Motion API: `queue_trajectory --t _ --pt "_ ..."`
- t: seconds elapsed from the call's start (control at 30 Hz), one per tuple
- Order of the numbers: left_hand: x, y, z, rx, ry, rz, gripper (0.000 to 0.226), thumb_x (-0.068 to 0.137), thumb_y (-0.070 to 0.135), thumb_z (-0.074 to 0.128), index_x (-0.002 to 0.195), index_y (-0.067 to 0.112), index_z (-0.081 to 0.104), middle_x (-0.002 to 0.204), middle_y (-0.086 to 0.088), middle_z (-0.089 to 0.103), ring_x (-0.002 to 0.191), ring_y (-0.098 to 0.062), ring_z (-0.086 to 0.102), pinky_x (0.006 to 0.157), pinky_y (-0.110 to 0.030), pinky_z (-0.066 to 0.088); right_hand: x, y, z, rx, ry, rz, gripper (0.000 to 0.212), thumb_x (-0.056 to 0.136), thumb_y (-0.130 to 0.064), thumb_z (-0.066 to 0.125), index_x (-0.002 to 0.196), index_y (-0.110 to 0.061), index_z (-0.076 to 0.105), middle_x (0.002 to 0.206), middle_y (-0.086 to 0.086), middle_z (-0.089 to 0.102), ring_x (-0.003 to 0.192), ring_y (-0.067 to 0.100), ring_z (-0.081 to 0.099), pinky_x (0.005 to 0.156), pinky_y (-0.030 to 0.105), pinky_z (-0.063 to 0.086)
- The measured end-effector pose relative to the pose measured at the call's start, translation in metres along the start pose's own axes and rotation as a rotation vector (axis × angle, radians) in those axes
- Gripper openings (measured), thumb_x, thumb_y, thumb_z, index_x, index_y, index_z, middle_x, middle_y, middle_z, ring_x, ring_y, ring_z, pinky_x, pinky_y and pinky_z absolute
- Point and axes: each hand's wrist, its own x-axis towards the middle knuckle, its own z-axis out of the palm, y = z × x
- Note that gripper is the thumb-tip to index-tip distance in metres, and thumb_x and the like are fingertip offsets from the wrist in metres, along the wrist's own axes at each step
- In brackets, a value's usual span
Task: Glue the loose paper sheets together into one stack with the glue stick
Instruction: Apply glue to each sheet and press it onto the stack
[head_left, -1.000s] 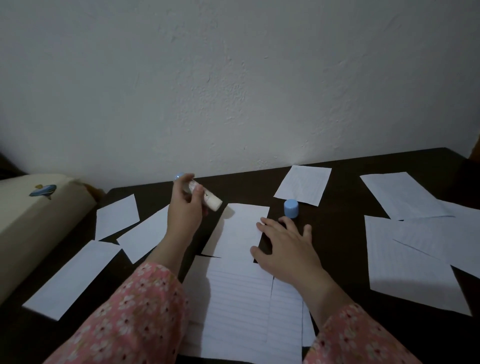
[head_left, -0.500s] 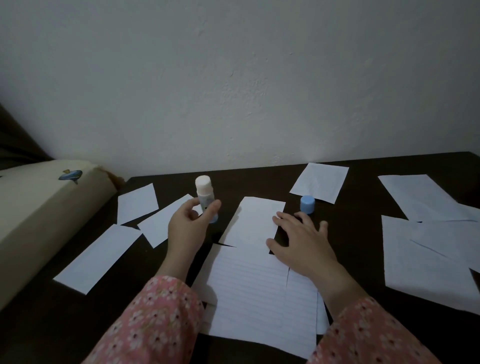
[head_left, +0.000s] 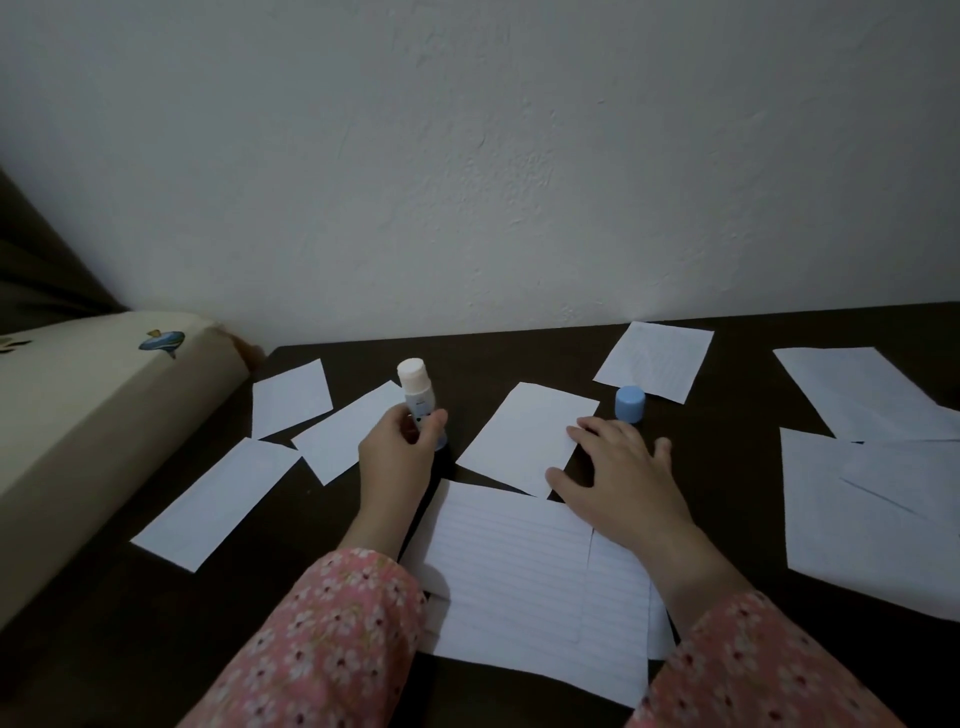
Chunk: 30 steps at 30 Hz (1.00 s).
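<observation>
My left hand (head_left: 397, 453) grips an uncapped glue stick (head_left: 416, 393), which stands upright with its base on or just above the dark table (head_left: 727, 415). Its blue cap (head_left: 630, 403) stands apart, just beyond my right hand (head_left: 621, 475). My right hand lies flat, fingers spread, with its fingertips on the near right corner of a small white sheet (head_left: 524, 434). In front of me lies a lined stack of sheets (head_left: 524, 577), partly under my right wrist.
Several loose sheets lie around: three at the left (head_left: 218, 501), one at the back (head_left: 655, 358), overlapping ones at the right (head_left: 878, 499). A cream padded object (head_left: 93, 415) borders the table's left side. A white wall stands behind.
My left hand turned the glue stick from lying sideways to upright and lowered it toward the table. The right hand stayed by the small sheet; the view shifted slightly.
</observation>
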Motion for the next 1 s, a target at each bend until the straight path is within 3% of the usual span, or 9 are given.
queue_trajectory --t 0.13,0.2,0.27,0.37,0.47,0.53,0.73,0.83,1.0 --pt "-0.003 -0.001 -0.006 -0.049 0.025 -0.048 0.068 0.086 0.044 0.064 0.143 0.02 0.037 0.14 -0.003 0.048 0.116 -0.019 0.053 0.093 -0.036 0.046 0.0 0.0 0.0 0.007 0.001 -0.003 0.061 0.092 -0.058 0.04 0.146 -0.03 0.032 0.155 -0.012 0.022 0.144 0.011 0.011 0.114 0.056 0.003" --pt "-0.011 0.004 -0.015 -0.104 0.154 -0.001 0.058 0.088 0.045 0.061 0.137 0.024 0.039 0.129 -0.002 0.049 0.104 -0.014 0.054 0.081 -0.029 0.048 -0.001 0.001 0.001 0.01 0.014 0.0 0.062 0.092 -0.058 0.041 0.146 -0.03 0.033 0.155 -0.012 0.023 0.144 0.011 0.012 0.114 0.056 0.004" --pt "-0.022 0.008 -0.024 -0.077 0.168 0.113 0.039 0.089 0.042 0.061 0.122 0.025 0.049 0.109 0.002 0.056 0.088 -0.009 0.055 0.068 -0.021 0.045 0.0 0.001 0.001 0.002 0.014 0.005 0.062 0.092 -0.059 0.042 0.146 -0.03 0.034 0.155 -0.011 0.024 0.144 0.012 0.012 0.114 0.056 0.005" --pt "-0.04 0.005 -0.031 0.096 -0.156 0.324 0.026 0.083 0.04 0.068 0.105 0.028 0.061 0.096 0.011 0.06 0.084 -0.004 0.056 0.068 -0.015 0.042 0.001 0.0 0.0 -0.028 0.003 0.018 0.063 0.091 -0.06 0.042 0.146 -0.03 0.034 0.155 -0.009 0.025 0.143 0.017 0.014 0.114 0.054 0.008" --pt "-0.05 -0.002 -0.029 0.333 -0.499 0.352 0.049 0.074 0.053 0.072 0.119 0.038 0.058 0.118 0.021 0.053 0.108 0.001 0.046 0.091 -0.023 0.042 0.001 0.0 0.0 -0.048 0.007 0.029 0.064 0.09 -0.062 0.042 0.145 -0.029 0.036 0.154 -0.007 0.028 0.142 0.021 0.016 0.115 0.052 0.013" --pt "-0.053 -0.004 -0.028 0.453 -0.549 0.363 0.056 0.072 0.059 0.071 0.122 0.04 0.057 0.126 0.021 0.047 0.116 -0.001 0.036 0.098 -0.028 0.037 -0.001 -0.001 0.0 -0.039 0.023 0.032 0.064 0.09 -0.061 0.044 0.144 -0.028 0.038 0.153 -0.005 0.03 0.141 0.021 0.018 0.114 0.05 0.016" --pt "-0.067 -0.004 -0.026 0.446 -0.531 0.338 0.044 0.068 0.064 0.07 0.105 0.041 0.064 0.116 0.021 0.044 0.109 -0.001 0.039 0.095 -0.03 0.043 -0.006 -0.004 -0.003 0.026 0.025 0.031 0.064 0.088 -0.063 0.048 0.141 -0.027 0.043 0.147 -0.005 0.035 0.138 0.019 0.024 0.114 0.048 0.02" --pt "-0.066 -0.002 -0.019 0.336 -0.408 0.351 0.03 0.076 0.057 0.066 0.098 0.036 0.066 0.109 0.02 0.05 0.107 -0.001 0.044 0.092 -0.028 0.045 -0.014 0.0 -0.013 0.189 0.165 -0.002 0.055 0.089 -0.058 0.051 0.136 -0.028 0.049 0.138 -0.007 0.042 0.13 0.014 0.034 0.107 0.039 0.031" --pt "-0.059 0.01 0.009 0.292 -0.14 0.335 0.038 0.086 0.047 0.062 0.116 0.025 0.064 0.124 0.006 0.056 0.12 -0.014 0.045 0.101 -0.039 0.043 -0.03 0.033 -0.045 0.256 0.399 0.09 0.033 0.093 -0.039 0.054 0.125 -0.028 0.058 0.129 -0.005 0.052 0.122 0.014 0.043 0.097 0.033 0.039"
